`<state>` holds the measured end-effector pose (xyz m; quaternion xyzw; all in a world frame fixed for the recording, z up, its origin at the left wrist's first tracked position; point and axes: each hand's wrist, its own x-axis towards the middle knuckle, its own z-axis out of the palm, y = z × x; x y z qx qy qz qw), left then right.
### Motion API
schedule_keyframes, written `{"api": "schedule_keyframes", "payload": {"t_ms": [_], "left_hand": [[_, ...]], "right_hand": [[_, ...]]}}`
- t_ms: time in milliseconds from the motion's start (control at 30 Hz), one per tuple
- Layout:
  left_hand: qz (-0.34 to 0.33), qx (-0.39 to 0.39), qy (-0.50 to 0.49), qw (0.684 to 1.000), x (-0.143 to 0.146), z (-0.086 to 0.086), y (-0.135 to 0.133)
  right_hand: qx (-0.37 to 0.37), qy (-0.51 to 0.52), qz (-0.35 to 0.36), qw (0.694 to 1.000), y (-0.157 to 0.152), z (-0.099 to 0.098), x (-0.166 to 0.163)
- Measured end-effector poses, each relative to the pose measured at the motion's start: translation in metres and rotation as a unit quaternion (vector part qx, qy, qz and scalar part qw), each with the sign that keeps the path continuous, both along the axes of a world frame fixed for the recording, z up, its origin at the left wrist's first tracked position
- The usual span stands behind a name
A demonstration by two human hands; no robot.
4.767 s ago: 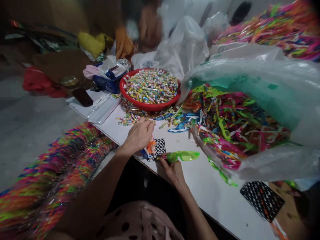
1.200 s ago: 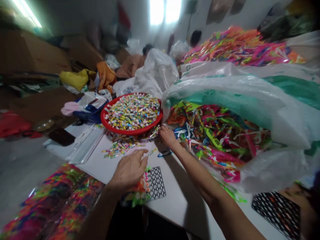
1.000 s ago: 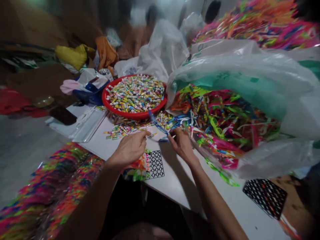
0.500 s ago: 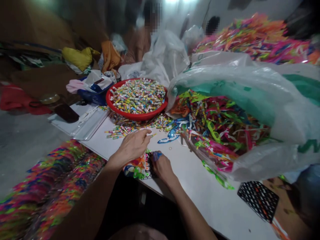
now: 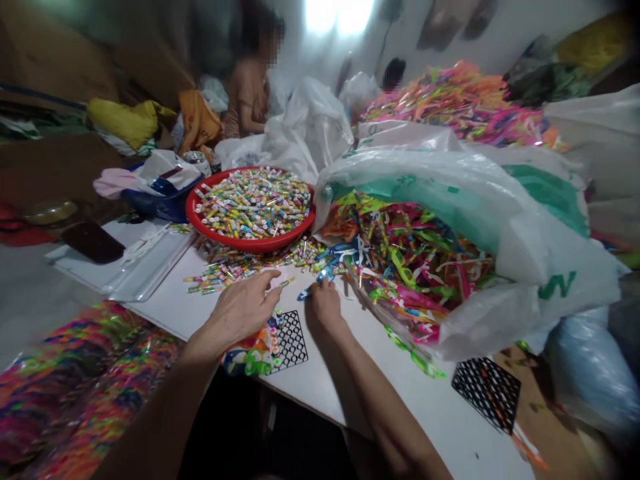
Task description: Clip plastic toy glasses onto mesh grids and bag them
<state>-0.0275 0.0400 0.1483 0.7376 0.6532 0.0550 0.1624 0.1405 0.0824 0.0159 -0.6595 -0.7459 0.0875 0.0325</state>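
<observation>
My left hand [image 5: 245, 307] holds a small patterned tube [image 5: 287, 282] at its thumb and fingertips, above the table. Below that hand lies a black perforated grid [image 5: 294, 341]; colourful plastic pieces [image 5: 257, 352] fill its left side, partly hidden by the hand and wrist. To the right, my right hand [image 5: 327, 305] has its fingers closed at a blue plastic strip [image 5: 305, 293], by the edge of the loose pile. Exactly how its fingertips grip the strip is hard to make out.
A red basin [image 5: 200, 227] full of small tubes stands behind my hands, more tubes scattered before it. At right, a large plastic bag [image 5: 480, 180] gapes with colourful strips. Another grid [image 5: 487, 393] lies at the table's right edge. A person [image 5: 247, 100] sits beyond.
My right hand has left the grid and moved forward to the blue strips, uncovering the grid's holes. My left hand stays near the grid with the tube. The camera view has shifted.
</observation>
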Motion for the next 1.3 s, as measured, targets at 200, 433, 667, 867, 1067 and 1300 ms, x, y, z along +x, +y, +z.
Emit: {"api": "schedule_keyframes", "payload": {"t_ms": [200, 433, 667, 867, 1067, 1300], "left_hand": [[0.009, -0.002, 0.005, 1.000, 0.003, 0.001, -0.001], [0.000, -0.009, -0.001, 1.000, 0.004, 0.001, -0.001], [0.010, -0.004, -0.013, 1.000, 0.000, -0.001, -0.003], [-0.005, -0.007, 0.011, 1.000, 0.002, 0.000, -0.001], [0.000, 0.002, 0.029, 1.000, -0.001, 0.000, -0.002], [-0.014, 0.004, -0.004, 1.000, 0.004, 0.001, -0.003]], "right_hand": [[-0.003, 0.051, 0.116, 0.992, 0.030, 0.006, -0.036], [0.076, -0.023, 0.090, 0.993, 0.087, 0.031, -0.007], [0.116, -0.016, 0.162, 0.980, -0.013, 0.003, 0.022], [0.067, 0.094, 0.030, 0.993, -0.069, -0.005, 0.042], [-0.030, 0.040, 0.080, 0.996, -0.061, 0.010, 0.001], [-0.064, 0.006, -0.018, 0.998, -0.103, -0.004, 0.047]]}}
